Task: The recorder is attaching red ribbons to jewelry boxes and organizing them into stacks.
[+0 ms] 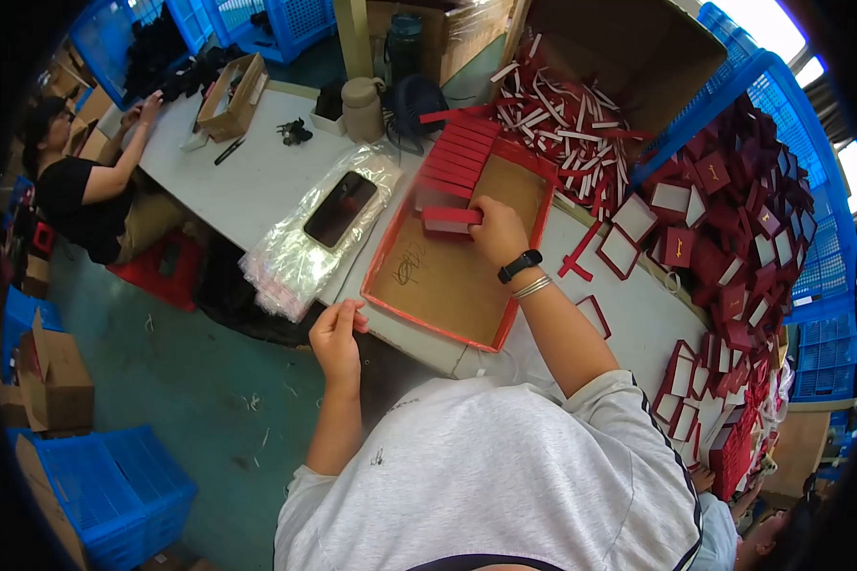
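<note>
On the white surface (257, 176) I see a red-rimmed cardboard tray (448, 276). My right hand (497, 231) has its fingers clamped on a red box (450, 220) (beside the stacked row); my left hand (336, 335) pinches the tray's near corner.

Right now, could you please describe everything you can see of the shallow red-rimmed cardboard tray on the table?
The shallow red-rimmed cardboard tray is rectangular, with low red walls and a bare brown floor bearing a dark scribble. It lies flat and askew on the white table, its near corner at the table's edge. A row of small red boxes fills its far end. The right hand presses one box inside it; the left hand grips its near rim with its fingers.
</note>
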Demonstrator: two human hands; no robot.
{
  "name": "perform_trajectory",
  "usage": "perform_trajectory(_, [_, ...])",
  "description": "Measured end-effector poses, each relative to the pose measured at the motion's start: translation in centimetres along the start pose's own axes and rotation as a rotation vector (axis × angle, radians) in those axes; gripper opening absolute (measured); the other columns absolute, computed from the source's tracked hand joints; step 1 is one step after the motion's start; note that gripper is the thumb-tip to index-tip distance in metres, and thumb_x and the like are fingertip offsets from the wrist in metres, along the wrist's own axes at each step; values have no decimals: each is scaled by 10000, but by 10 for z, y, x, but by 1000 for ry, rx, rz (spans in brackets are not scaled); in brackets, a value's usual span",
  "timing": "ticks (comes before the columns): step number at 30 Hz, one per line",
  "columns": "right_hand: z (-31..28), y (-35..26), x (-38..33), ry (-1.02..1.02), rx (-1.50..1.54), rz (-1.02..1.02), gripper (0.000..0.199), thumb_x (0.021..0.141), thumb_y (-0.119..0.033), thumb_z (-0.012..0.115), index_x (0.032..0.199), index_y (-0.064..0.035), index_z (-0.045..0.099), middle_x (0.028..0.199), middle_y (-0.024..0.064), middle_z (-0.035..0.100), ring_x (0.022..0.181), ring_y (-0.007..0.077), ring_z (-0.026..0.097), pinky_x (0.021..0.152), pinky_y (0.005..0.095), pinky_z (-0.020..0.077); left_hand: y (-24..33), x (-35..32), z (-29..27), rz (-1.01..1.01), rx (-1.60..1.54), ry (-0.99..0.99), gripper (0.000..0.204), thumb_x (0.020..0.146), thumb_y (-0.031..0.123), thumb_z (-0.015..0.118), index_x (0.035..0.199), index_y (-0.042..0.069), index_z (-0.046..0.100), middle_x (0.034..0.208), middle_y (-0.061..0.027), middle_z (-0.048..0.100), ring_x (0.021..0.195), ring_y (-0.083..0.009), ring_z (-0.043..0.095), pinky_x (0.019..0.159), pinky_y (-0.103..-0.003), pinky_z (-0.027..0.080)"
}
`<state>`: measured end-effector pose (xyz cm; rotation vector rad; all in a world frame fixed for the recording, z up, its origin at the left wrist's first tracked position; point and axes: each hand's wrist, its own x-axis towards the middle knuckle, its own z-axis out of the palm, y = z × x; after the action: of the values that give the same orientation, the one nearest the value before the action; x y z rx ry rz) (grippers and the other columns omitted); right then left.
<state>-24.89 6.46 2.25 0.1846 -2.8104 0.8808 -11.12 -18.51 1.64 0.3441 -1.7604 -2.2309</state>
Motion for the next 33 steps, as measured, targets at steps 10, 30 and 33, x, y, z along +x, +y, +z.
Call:
perform_trajectory(10, [39, -1, 0, 248, 264, 221, 306, 714, -108, 692, 950, 3, 533, 832, 167, 586, 744, 325, 584, 686, 386, 470, -5, -10, -11, -80, 39, 27, 236, 900, 163, 555, 788, -30, 630, 629, -49, 578, 564, -101, 532, 562, -220, 437])
perform_trajectory(30, [69, 20, -24, -33, 457, 230, 433, 748, -107, 654, 1107, 78, 498, 1039, 250, 549, 861, 327, 608, 792, 379, 484, -25, 98, 91, 319, 797, -289, 595, 820, 225, 668, 1282, -49, 412, 1206, -183, 518, 1147, -234, 487, 963, -331, 387])
perform_trajectory(33, [69, 14, -24, -58, 515, 258, 401, 764, -110, 610, 1093, 95, 507, 978, 271, 559, 902, 347, 588, 809, 385, 474, -38, 126, 106, 124, 576, -358, 591, 826, 266, 664, 1267, -53, 434, 1200, -192, 532, 1122, -240, 509, 956, -325, 388])
